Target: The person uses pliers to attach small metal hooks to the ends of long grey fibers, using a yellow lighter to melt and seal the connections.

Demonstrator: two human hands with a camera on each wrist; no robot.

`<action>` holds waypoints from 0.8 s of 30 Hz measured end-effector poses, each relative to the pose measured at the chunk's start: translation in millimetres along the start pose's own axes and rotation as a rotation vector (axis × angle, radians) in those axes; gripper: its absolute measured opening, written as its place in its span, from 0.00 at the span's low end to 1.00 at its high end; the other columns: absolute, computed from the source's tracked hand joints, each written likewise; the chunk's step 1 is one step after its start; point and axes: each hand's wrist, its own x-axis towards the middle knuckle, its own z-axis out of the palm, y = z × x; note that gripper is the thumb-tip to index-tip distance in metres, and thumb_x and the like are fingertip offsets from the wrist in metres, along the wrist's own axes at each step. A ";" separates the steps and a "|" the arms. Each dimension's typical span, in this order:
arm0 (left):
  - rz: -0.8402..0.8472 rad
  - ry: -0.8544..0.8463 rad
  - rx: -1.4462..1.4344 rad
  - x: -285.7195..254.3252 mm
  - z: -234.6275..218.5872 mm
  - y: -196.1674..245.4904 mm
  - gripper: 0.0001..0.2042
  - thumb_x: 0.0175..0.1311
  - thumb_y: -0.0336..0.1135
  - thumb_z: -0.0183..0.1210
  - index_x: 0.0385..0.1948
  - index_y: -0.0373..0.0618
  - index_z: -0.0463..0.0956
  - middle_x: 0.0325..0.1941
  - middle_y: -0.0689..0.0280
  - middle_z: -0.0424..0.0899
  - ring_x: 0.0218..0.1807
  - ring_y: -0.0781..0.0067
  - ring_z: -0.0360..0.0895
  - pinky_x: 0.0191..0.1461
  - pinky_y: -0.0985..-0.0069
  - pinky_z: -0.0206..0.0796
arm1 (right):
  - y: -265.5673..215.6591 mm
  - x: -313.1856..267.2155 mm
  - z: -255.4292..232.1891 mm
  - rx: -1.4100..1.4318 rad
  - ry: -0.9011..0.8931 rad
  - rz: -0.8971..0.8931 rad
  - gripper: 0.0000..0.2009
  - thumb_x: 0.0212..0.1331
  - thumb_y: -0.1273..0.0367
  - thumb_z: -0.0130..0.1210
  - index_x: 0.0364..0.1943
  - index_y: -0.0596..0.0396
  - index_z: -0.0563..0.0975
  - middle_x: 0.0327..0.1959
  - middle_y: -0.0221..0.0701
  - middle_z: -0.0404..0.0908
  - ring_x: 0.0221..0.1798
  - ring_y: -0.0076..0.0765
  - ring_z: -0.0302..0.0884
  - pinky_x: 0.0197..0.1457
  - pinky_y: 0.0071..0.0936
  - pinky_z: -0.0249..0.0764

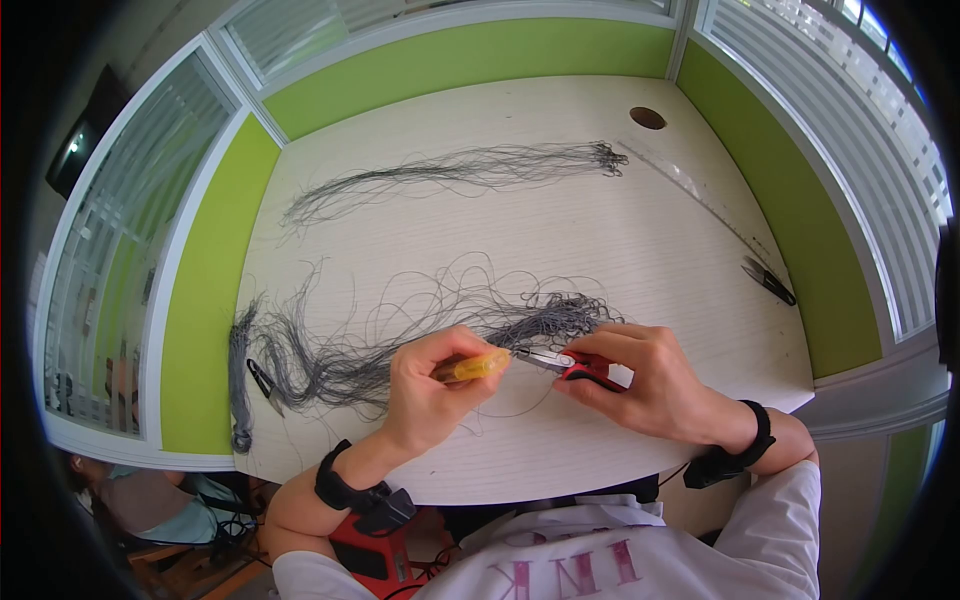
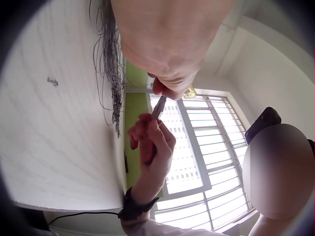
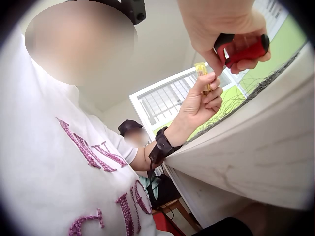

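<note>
My left hand grips a translucent yellow handle, its near end pointing at the right hand. The tool's far part is hidden in the fist. In my right hand is a pair of red-and-black-handled pliers, whose metal nose reaches left to the end of the yellow handle. The left wrist view shows the pliers' nose right at the left fingertips. Just beyond both hands lies a loose bundle of thin grey wires, with small loops clustered at its right end.
A second wire bundle lies farther back. A darker bundle and black snips are at the left edge. Along the right side are a clear ruler and another black-handled cutter. Green partitions enclose the table.
</note>
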 end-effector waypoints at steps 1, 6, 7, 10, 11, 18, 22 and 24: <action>0.007 -0.002 0.000 -0.3 -0.6 -1.6 0.04 0.55 0.20 0.62 0.30 0.37 0.77 0.30 0.68 0.80 0.30 0.87 0.73 0.32 0.88 0.66 | 0.0 -0.3 0.2 0.003 0.000 0.005 0.12 0.49 0.68 0.65 0.34 0.63 0.80 0.23 0.38 0.79 0.23 0.42 0.77 0.27 0.33 0.73; 0.038 -0.012 0.029 -1.0 -2.0 -2.9 0.06 0.51 0.18 0.62 0.31 0.37 0.77 0.30 0.67 0.80 0.31 0.86 0.74 0.34 0.87 0.67 | -0.8 -1.3 -0.5 -0.020 -0.008 -0.011 0.12 0.49 0.68 0.65 0.34 0.62 0.80 0.22 0.36 0.78 0.22 0.41 0.76 0.25 0.33 0.72; 0.050 -0.026 0.051 -1.1 -2.8 -2.6 0.07 0.50 0.18 0.62 0.31 0.37 0.77 0.30 0.67 0.80 0.32 0.85 0.74 0.35 0.87 0.67 | -1.1 -1.3 -0.8 -0.044 -0.015 -0.026 0.12 0.49 0.68 0.65 0.34 0.62 0.80 0.22 0.36 0.78 0.22 0.41 0.75 0.25 0.33 0.71; 0.071 -0.048 0.089 -1.3 -3.3 -0.6 0.09 0.47 0.16 0.62 0.31 0.37 0.77 0.31 0.67 0.80 0.32 0.85 0.75 0.36 0.87 0.68 | 0.6 -2.3 1.1 -0.098 -0.003 -0.076 0.11 0.48 0.68 0.65 0.34 0.60 0.80 0.21 0.34 0.77 0.22 0.40 0.75 0.26 0.33 0.70; 0.081 -0.056 0.104 -1.5 -3.4 0.0 0.10 0.46 0.16 0.62 0.31 0.36 0.78 0.31 0.67 0.80 0.33 0.84 0.76 0.36 0.86 0.68 | 1.7 -2.6 2.2 -0.128 0.015 -0.110 0.11 0.46 0.69 0.66 0.34 0.59 0.80 0.21 0.33 0.76 0.22 0.39 0.75 0.27 0.33 0.70; 0.139 0.098 0.107 0.9 3.4 2.0 0.06 0.51 0.17 0.62 0.27 0.37 0.76 0.25 0.65 0.78 0.25 0.84 0.72 0.27 0.86 0.63 | -0.3 -2.6 4.6 -0.140 0.029 -0.236 0.13 0.39 0.70 0.67 0.33 0.56 0.79 0.23 0.30 0.76 0.26 0.36 0.75 0.33 0.31 0.69; 0.290 0.101 0.266 0.9 2.1 1.6 0.07 0.48 0.17 0.64 0.27 0.38 0.76 0.24 0.65 0.77 0.24 0.82 0.72 0.27 0.84 0.63 | 0.0 1.8 2.5 -0.318 0.189 -0.349 0.16 0.38 0.72 0.67 0.35 0.55 0.78 0.27 0.28 0.75 0.28 0.33 0.74 0.34 0.29 0.66; 0.378 0.105 0.350 2.0 2.0 2.6 0.08 0.47 0.17 0.65 0.27 0.38 0.76 0.23 0.65 0.77 0.23 0.81 0.72 0.26 0.84 0.62 | 0.1 2.2 2.3 -0.374 0.244 -0.387 0.16 0.37 0.72 0.67 0.36 0.55 0.77 0.28 0.28 0.75 0.29 0.33 0.73 0.35 0.29 0.65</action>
